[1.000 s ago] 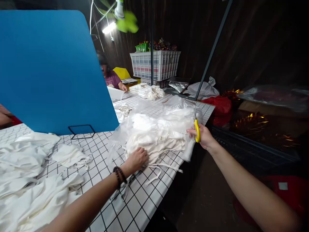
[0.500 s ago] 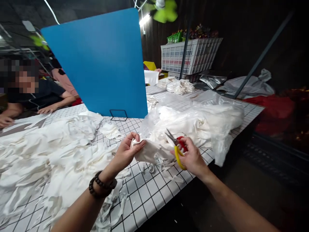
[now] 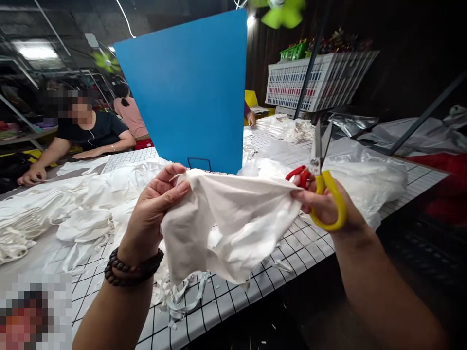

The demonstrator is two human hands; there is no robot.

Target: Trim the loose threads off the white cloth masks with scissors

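Observation:
A piece of white cloth [image 3: 241,209] is stretched between my two hands above the table. My left hand [image 3: 156,194], with dark beaded bracelets at its wrist, pinches the cloth's upper left corner between thumb and fingers. Its upper right corner is pinched by my right hand [image 3: 324,199], which also carries a pair of scissors [image 3: 330,194] with one red and one yellow handle. The scissor blades point up, slightly parted, and are off the cloth. Thin white fabric scraps [image 3: 186,296] lie on the grid-patterned table [image 3: 233,304] below.
White fabric is heaped [image 3: 91,204] on the left. A blue panel [image 3: 186,92] stands in a wire stand at the back. Clear plastic bags [image 3: 368,180] lie at right, with a white crate [image 3: 317,82] behind. A co-worker [image 3: 91,131] sits across the table at far left.
The cloth has been raised toward me and spread out. My right hand now grips its corner as well as the scissors, whose blades have turned upward. The view has shifted left.

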